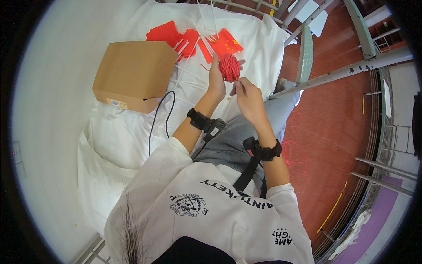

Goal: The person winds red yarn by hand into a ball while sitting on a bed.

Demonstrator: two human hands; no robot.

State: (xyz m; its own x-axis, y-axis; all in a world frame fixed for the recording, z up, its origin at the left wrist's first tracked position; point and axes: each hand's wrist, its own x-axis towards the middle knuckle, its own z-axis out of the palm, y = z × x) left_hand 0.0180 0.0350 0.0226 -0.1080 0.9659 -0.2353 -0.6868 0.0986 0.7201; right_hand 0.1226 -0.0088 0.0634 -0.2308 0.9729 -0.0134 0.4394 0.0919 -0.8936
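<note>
A thick bundle of red string (229, 67) is cradled in my left hand (216, 80), whose fingers pass behind it, their tips showing on its right side. At its lower edge my right hand (249, 96) is closed, thumb and fingertips pinching the string there; the exact strand is too thin to make out. Just beyond the bundle lie small red flags (226, 40) with white sticks, and more red flags (165, 33) to their left. A loose red end sticks out on the bundle's left.
A brown cardboard box (134, 72) stands on the white sheet (112, 136) at left, a black cable (154, 119) beside it. Metal bed rails (338, 70) run along the right. Loose red strands (288, 152) hang or lie over the reddish floor (327, 132).
</note>
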